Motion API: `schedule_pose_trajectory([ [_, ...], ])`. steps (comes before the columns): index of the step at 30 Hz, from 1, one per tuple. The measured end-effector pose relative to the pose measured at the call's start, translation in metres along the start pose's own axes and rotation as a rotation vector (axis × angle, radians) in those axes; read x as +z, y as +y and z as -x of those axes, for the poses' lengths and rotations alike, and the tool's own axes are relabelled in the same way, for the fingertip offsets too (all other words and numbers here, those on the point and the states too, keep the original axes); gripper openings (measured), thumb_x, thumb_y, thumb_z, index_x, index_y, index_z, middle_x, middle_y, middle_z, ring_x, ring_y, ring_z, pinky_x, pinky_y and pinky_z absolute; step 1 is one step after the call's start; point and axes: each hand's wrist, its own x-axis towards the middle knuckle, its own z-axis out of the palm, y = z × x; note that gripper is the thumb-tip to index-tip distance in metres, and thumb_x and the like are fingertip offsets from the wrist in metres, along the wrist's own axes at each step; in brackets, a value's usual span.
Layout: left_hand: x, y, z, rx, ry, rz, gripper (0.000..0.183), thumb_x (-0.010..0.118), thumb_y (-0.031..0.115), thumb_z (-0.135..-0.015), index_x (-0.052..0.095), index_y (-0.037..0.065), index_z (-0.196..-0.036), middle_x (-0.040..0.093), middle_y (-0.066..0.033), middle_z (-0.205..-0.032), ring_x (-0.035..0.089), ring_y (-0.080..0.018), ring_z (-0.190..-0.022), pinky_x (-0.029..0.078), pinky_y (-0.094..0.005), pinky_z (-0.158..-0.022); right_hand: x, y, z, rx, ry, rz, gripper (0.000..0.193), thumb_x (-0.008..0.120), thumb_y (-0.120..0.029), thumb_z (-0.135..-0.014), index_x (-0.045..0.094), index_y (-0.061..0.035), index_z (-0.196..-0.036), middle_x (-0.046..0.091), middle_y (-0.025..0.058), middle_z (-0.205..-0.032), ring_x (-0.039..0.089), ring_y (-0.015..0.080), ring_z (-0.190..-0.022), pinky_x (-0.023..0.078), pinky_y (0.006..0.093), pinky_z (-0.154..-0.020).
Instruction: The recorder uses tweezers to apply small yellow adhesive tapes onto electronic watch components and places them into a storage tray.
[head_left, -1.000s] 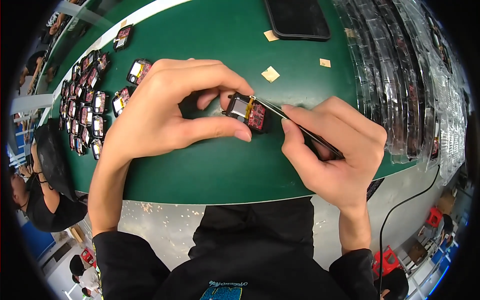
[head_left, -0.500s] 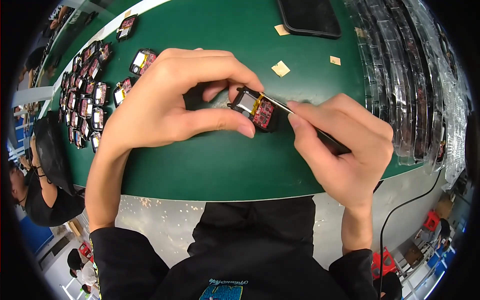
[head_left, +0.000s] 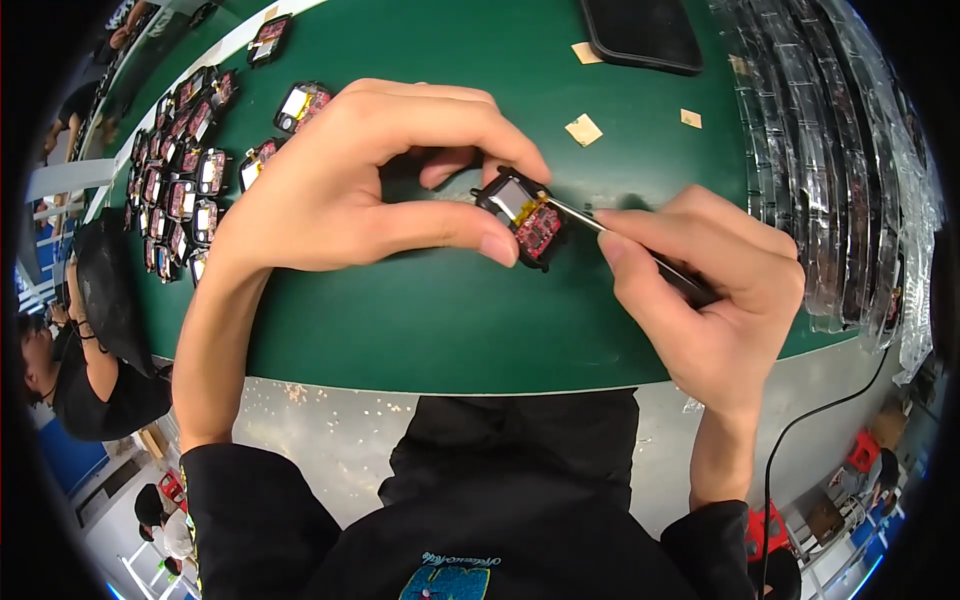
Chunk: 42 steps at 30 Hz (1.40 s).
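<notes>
Far left: a cluster of like modules (head_left: 180,190) on the green bench (head_left: 450,340). Next, my left hand (head_left: 345,185), thumb and forefinger closed about the edges of one black-cased module (head_left: 520,215). It sits between my hands, over the bench; can't tell whether it touches down. Over the last second I've turned it clockwise, while the tip of my slim tool (head_left: 580,216) has stayed by the yellow strip's upper end. My reading: same spot being worked, at a fresh angle.

Look of it: grey block (head_left: 514,197) upper left, yellow strip (head_left: 528,212) across the middle, red circuit board (head_left: 539,233) lower right, case tilted.

Right hand (head_left: 710,290): fingers pinched on the tool. Farther right, clear plastic trays (head_left: 810,150), stacked.
</notes>
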Motion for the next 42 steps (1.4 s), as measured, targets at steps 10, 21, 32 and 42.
schedule_pose_trajectory([
  [10, 0.002, 0.005, -0.001, 0.090, -0.011, -0.112, 0.050, 0.100, 0.028, -0.073, 0.083, 0.003, -0.112, 0.078, -0.0040, -0.094, 0.061, -0.0158, -0.074, 0.045, -0.0293, -0.066, 0.002, 0.003, -0.001, -0.021, -0.010, 0.004, 0.022, 0.082, 0.010, -0.081, 0.087, -0.0002, -0.100, 0.067, 0.0014, -0.072, 0.055, 0.0061, -0.060, 0.038, 0.0236, -0.055],
  [21, 0.003, 0.005, 0.000, 0.082, -0.008, -0.088, 0.048, 0.101, 0.027, -0.074, 0.083, 0.003, -0.112, 0.077, -0.0045, -0.093, 0.061, -0.0169, -0.074, 0.045, -0.0301, -0.066, 0.002, 0.002, 0.001, -0.055, -0.001, 0.000, 0.020, 0.081, 0.010, -0.081, 0.086, 0.0009, -0.098, 0.067, 0.0017, -0.071, 0.054, 0.0057, -0.058, 0.036, 0.0233, -0.053],
  [32, 0.001, 0.014, -0.002, 0.047, 0.014, -0.138, 0.056, 0.102, 0.019, -0.069, 0.079, 0.005, -0.118, 0.068, -0.0018, -0.089, 0.057, -0.0165, -0.073, 0.045, -0.0322, -0.074, 0.004, 0.005, -0.003, -0.003, 0.200, -0.100, 0.017, 0.084, 0.006, -0.083, 0.084, 0.0029, -0.100, 0.064, 0.0022, -0.069, 0.051, 0.0045, -0.053, 0.035, 0.0245, -0.049],
  [42, -0.005, 0.029, 0.001, -0.110, 0.073, -0.102, 0.048, 0.103, 0.019, -0.072, 0.082, 0.004, -0.112, 0.066, -0.0004, -0.081, 0.060, -0.0120, -0.072, 0.046, -0.0298, -0.068, 0.002, 0.004, -0.001, -0.097, 0.260, -0.147, 0.013, 0.083, 0.003, -0.088, 0.084, 0.0021, -0.101, 0.069, 0.0064, -0.073, 0.060, 0.0093, -0.056, 0.043, 0.0279, -0.049],
])
